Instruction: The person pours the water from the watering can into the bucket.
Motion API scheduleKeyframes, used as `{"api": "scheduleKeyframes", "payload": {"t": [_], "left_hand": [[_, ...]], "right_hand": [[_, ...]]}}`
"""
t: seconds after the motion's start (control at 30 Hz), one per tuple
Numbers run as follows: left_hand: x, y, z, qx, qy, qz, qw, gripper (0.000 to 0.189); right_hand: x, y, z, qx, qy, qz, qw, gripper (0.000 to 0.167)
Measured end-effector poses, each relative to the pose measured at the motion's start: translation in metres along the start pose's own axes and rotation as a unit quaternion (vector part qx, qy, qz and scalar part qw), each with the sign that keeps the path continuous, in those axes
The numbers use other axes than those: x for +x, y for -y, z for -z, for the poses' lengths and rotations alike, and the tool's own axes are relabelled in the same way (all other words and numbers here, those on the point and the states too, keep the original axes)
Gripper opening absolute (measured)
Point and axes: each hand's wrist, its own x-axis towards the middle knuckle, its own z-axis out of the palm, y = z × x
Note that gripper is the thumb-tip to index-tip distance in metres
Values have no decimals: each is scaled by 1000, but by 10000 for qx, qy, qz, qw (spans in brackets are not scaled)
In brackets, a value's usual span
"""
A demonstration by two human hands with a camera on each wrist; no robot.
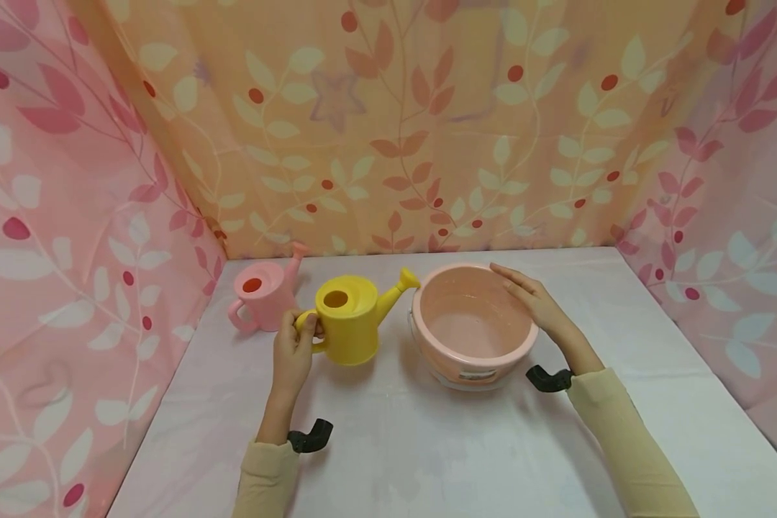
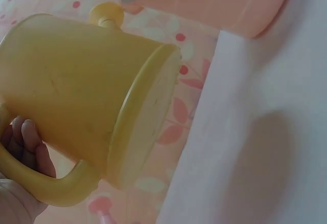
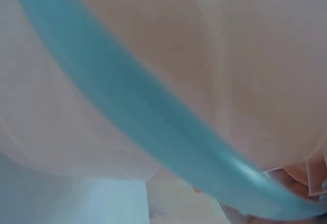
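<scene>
My left hand (image 1: 293, 352) grips the handle of a yellow watering can (image 1: 350, 327). The can is held above the table, its spout pointing right, with the sprinkler head by the left rim of a pink bucket (image 1: 437, 345). In the left wrist view, fingers (image 2: 30, 137) curl through the can's handle, and its underside shows. My right hand (image 1: 534, 298) rests with extended fingers on the bucket's right rim. The right wrist view is filled by the bucket's pale wall (image 3: 265, 70), crossed by a curved bluish band (image 3: 148, 116); the hand there is mostly hidden.
A pink watering can (image 1: 268, 295) stands at the back left of the white table (image 1: 388, 446), left of the yellow one. Leaf-patterned cloth (image 1: 388, 129) hangs behind and at both sides. Each wrist wears a black mount (image 1: 311, 437).
</scene>
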Motion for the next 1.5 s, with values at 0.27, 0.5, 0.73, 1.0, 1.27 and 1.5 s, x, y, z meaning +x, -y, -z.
{"api": "scheduleKeyframes", "payload": {"t": [0.27,0.5,0.73,1.0,1.27,1.5], "left_hand": [[-2,8,4,242,-392,47,9989,22],[-1,21,7,442,-809,-131,9957,25],[1,32,11,337,-896,48,9954,26],[3,43,14,465,-1001,310,9934,28],[7,71,20,563,-995,590,9917,32],[11,96,23,710,-970,731,9900,42]], "right_hand": [[-1,-3,0,26,-56,-82,9999,39],[-1,-6,0,-82,-32,-103,9999,40],[4,-28,4,63,-62,-52,9999,40],[5,-38,4,59,-59,-7,10000,41],[5,-36,4,38,-36,-9,10000,41],[3,-18,3,42,-5,-56,10000,40]]}}
